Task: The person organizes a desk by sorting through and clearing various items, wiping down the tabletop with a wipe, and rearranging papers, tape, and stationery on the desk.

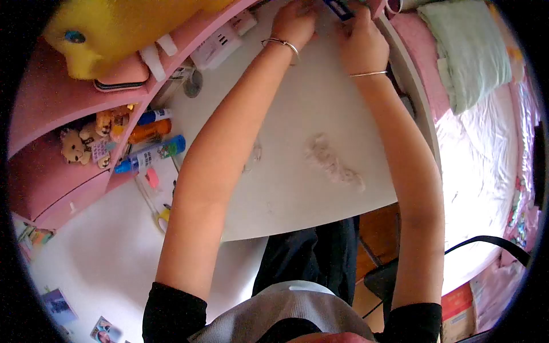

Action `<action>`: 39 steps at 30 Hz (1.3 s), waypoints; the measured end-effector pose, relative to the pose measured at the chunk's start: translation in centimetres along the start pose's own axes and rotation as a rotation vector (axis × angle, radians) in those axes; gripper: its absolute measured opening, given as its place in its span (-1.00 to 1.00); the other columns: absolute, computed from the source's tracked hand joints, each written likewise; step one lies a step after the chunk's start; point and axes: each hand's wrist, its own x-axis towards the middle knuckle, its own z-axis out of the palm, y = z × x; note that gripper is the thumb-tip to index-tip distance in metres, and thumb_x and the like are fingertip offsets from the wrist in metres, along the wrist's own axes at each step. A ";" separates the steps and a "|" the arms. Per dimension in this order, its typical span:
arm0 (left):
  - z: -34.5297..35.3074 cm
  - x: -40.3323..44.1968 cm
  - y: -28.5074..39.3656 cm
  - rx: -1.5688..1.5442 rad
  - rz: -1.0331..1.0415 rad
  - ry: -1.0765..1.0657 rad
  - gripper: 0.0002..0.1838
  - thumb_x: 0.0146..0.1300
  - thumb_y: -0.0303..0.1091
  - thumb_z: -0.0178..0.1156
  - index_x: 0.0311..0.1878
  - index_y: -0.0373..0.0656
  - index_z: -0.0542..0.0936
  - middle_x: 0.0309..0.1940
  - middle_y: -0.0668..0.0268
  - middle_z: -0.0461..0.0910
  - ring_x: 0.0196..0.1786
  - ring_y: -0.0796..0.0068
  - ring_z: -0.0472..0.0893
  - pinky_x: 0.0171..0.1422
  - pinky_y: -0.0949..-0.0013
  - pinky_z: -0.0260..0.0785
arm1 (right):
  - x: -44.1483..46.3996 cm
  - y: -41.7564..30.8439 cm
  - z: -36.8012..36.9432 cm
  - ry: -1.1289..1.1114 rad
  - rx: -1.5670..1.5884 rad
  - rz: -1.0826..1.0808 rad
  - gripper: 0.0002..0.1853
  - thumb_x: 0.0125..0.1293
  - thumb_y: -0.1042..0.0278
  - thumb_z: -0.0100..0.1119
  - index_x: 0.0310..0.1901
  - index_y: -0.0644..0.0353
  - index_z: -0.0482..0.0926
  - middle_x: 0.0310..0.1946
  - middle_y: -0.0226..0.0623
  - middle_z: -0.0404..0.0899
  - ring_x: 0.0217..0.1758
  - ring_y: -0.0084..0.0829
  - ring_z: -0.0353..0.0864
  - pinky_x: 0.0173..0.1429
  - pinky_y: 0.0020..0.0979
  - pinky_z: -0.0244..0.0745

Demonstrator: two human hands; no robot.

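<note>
Blue item [339,9], slanted, near end at right hand [366,48]

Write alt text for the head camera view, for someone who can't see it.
A person's left hand and right hand reach to the far part of a white desk, the right at a dark blue object. A crumpled pale bundle lies between the forearms, with a blue bottle to the left and a bed to the right.

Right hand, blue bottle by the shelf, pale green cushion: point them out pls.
Right hand [366,50]: head view, back of the hand.
Blue bottle [158,153]: head view, middle of the body.
Pale green cushion [472,57]: head view, middle of the upper face.
</note>
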 end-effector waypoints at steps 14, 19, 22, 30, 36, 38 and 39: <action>-8.2 -12.6 14.1 -0.356 -0.443 0.294 -0.64 0.15 -0.42 0.11 0.05 -0.22 0.43 -0.09 0.26 0.52 -0.31 0.48 0.51 -0.37 0.47 0.41 | -0.6 0.7 0.6 -0.070 -0.084 0.007 -0.72 0.08 0.29 0.13 -0.23 0.26 0.39 -0.54 0.01 0.50 -0.44 0.04 0.53 -0.36 -0.03 0.42; -12.7 -24.4 14.9 -0.099 -0.530 0.693 -0.85 0.21 -0.45 0.10 -0.14 -0.18 0.53 -0.11 0.34 0.56 -0.49 0.68 0.36 -0.42 0.57 0.20 | 0.2 -0.7 0.2 -0.123 -0.145 0.157 -0.73 0.06 0.30 0.14 -0.25 0.28 0.41 -0.50 0.05 0.54 -0.38 0.04 0.55 -0.30 -0.03 0.45; -13.9 -29.9 14.7 0.037 -0.582 0.564 -0.86 0.20 -0.50 0.08 -0.16 -0.19 0.52 -0.11 0.30 0.55 -0.45 0.65 0.40 -0.35 0.55 0.31 | -0.7 -1.8 -0.8 -0.109 -0.060 0.111 -0.74 0.09 0.34 0.20 -0.20 0.23 0.46 -0.53 -0.19 0.44 -0.43 -0.24 0.50 -0.36 -0.28 0.42; -13.9 -25.5 22.6 0.706 0.139 0.164 -0.53 -0.11 -0.41 0.37 -0.03 -0.10 0.52 -0.06 0.20 0.53 0.02 0.21 0.48 0.02 0.29 0.35 | -7.7 -12.3 -15.7 -0.725 0.697 0.491 -0.69 0.12 0.20 0.31 -0.31 0.30 0.55 -0.75 -0.57 0.34 -0.78 -0.78 0.21 -0.73 -0.64 0.08; -13.7 -24.7 27.9 0.376 0.154 -0.031 -0.33 -0.25 -0.36 0.39 0.08 -0.05 0.46 -0.23 0.21 0.56 -0.21 0.24 0.55 -0.15 0.29 0.39 | -9.4 -19.4 -25.4 -0.817 0.816 0.356 -0.80 0.15 0.37 0.27 -0.28 0.31 0.55 -0.74 -0.56 0.33 -0.71 -0.78 0.22 -0.65 -0.62 0.10; -14.1 -25.1 29.6 0.278 0.171 -0.014 -0.31 -0.26 -0.37 0.38 0.09 -0.04 0.44 -0.30 0.21 0.56 -0.31 0.23 0.56 -0.24 0.28 0.41 | -9.4 -21.0 -27.9 -0.818 0.749 0.272 -0.84 0.17 0.41 0.23 -0.34 0.36 0.55 -0.70 -0.42 0.36 -0.65 -0.65 0.27 -0.55 -0.51 0.16; -14.4 -25.4 30.7 0.238 0.169 0.001 -0.32 -0.26 -0.37 0.38 0.08 -0.04 0.45 -0.32 0.20 0.56 -0.33 0.22 0.57 -0.26 0.30 0.42 | -9.4 -21.7 -28.9 -0.738 0.708 0.115 -0.85 0.18 0.42 0.21 -0.36 0.37 0.55 -0.67 -0.36 0.37 -0.63 -0.59 0.29 -0.53 -0.49 0.18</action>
